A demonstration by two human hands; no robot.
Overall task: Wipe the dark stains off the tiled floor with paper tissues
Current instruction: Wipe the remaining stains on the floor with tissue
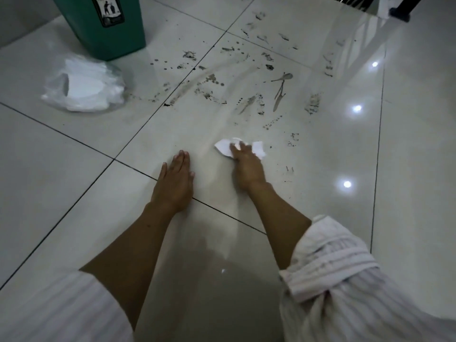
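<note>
Head view: the right hand (244, 166) presses a crumpled white paper tissue (225, 148) on the glossy pale tiled floor (74, 181), fingers curled over it; dark smeared stains (246, 95) lie beyond. The left hand (176, 178) rests flat, fingers straight.

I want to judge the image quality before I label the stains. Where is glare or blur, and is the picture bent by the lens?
Head view: dim light overall; three bright lamp reflections glare on the glossy tiled floor at right; the right hand and its paper tissue look motion-blurred; the left hand is sharper; grout lines bow slightly, suggesting wide-angle distortion; dark stains remain legible.
</note>
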